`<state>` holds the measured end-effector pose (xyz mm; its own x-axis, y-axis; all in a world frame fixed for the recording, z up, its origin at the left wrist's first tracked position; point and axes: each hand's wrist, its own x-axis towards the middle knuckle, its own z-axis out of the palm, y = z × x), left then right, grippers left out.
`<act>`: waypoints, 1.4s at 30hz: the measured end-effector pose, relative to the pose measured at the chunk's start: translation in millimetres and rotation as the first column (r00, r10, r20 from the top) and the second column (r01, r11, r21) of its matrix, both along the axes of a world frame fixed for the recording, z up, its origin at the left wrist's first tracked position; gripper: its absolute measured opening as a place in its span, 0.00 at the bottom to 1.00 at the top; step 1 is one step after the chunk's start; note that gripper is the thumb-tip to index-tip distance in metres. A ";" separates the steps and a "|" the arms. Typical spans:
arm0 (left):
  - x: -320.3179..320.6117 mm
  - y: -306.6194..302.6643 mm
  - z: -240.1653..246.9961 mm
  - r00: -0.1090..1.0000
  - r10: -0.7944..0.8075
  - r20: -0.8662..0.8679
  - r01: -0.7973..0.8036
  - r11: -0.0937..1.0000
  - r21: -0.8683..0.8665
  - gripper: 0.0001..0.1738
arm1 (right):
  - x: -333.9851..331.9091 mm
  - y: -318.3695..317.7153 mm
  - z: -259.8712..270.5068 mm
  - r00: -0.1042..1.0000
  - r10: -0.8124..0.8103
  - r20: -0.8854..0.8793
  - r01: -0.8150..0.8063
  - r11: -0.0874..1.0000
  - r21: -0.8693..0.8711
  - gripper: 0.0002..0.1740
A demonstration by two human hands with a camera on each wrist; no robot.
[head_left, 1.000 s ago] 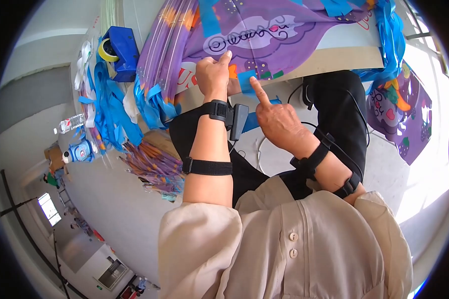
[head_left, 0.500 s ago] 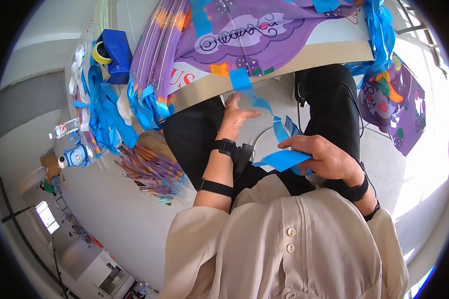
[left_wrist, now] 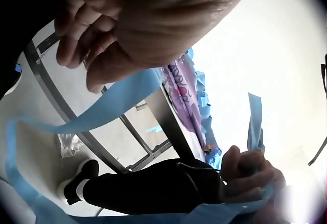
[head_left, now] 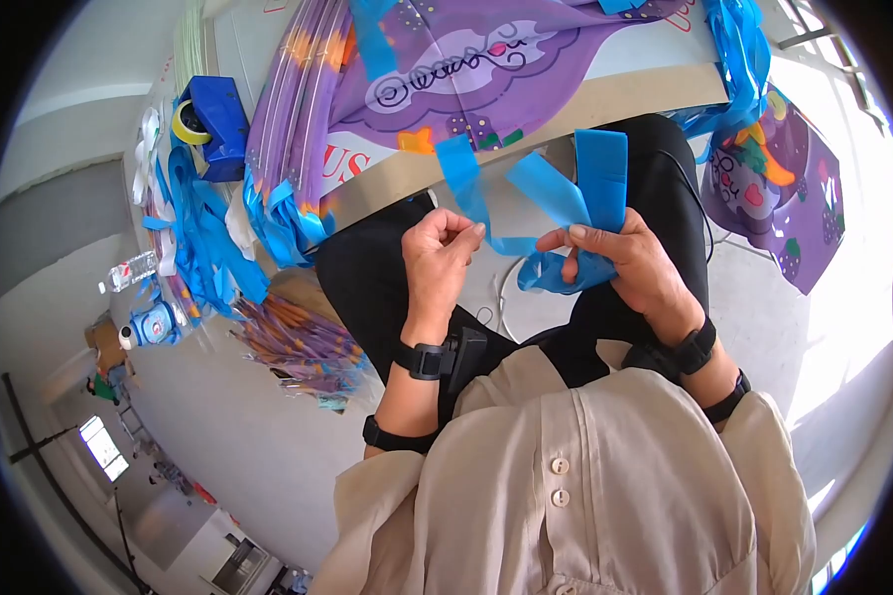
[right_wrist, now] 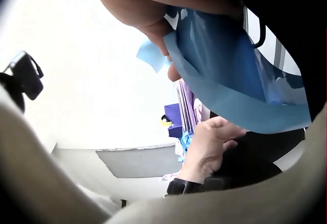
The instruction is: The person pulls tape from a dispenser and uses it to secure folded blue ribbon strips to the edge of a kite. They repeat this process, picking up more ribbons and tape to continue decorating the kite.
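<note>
In the head view my right hand (head_left: 645, 273) grips a blue ribbon (head_left: 602, 171), bunched in loops, with two flat ends standing up above the fingers. From that bundle a length of ribbon runs left and up to the table edge, where its end lies by a purple printed flag (head_left: 556, 89). My left hand (head_left: 435, 268) is beside this hanging length, its fingers loosely bent. The left wrist view shows nothing between those fingers, and the ribbon (left_wrist: 120, 99) passes behind them. Seen from the right wrist, a wide blue loop (right_wrist: 230, 101) hangs below the right hand.
On the table (head_left: 655, 99), folded purple flags (head_left: 293, 109) lie left of the spread one, next to a blue tape dispenser (head_left: 213, 124). Blue ribbons (head_left: 203, 218) hang off the left side. Another purple flag (head_left: 779, 188) is at right. Packed flags (head_left: 303, 342) are lower left.
My left hand first lay at the table edge, then came down and back towards my body, beside the ribbon. The right hand moved from pointing at the ribbon to gripping its bundle, now with ends raised.
</note>
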<state>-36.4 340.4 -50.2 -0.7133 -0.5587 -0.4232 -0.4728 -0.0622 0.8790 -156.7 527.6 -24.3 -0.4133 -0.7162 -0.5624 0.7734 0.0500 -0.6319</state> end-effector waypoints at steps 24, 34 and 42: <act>58.2 -29.9 71.5 0.891 -0.354 -0.283 0.442 0.815 0.374 0.10 | -23.7 28.5 25.1 0.945 -0.213 -0.248 0.168 0.967 -0.190 0.14; 36.1 -11.4 46.4 0.567 -0.749 0.343 0.784 0.618 0.052 0.09 | -34.0 28.7 51.5 0.918 -0.213 -0.334 0.147 0.966 -0.213 0.15; -3.1 24.5 45.4 0.946 -0.313 -0.079 0.292 0.934 -0.208 0.07 | 6.3 -3.6 14.5 0.990 0.109 0.086 -0.095 0.984 -0.152 0.13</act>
